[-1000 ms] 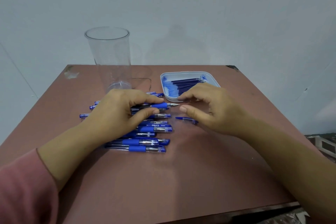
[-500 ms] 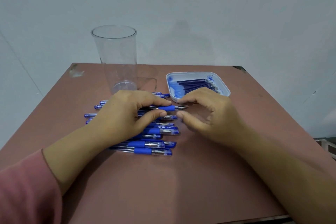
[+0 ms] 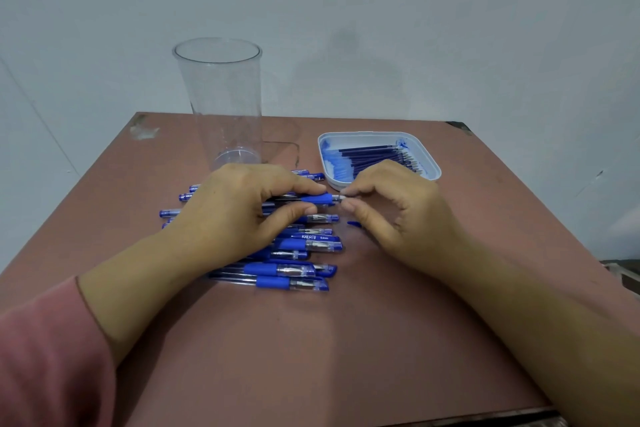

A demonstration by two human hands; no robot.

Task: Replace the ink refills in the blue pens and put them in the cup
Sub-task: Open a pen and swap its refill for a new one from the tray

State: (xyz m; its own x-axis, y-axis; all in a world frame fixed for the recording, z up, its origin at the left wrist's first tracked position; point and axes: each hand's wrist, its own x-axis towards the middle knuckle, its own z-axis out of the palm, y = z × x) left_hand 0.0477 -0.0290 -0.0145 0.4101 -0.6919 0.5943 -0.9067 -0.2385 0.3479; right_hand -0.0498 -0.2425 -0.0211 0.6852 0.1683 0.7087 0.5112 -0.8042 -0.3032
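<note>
Head camera shows the left hand (image 3: 239, 211) holding a blue pen (image 3: 317, 199) above the pen pile (image 3: 294, 260), while the right hand (image 3: 398, 208) pinches its silver tip.

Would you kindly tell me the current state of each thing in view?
cup: upright, empty.
tray: holding refills.
refills: lying flat in the tray.
held pen: uncapped, tip pointing right.
left hand: gripping the held pen's barrel.
right hand: pinching the held pen's tip.
other pens: capped where visible, lying together on the table.
small blue piece: loose on the table by the right hand.
</note>
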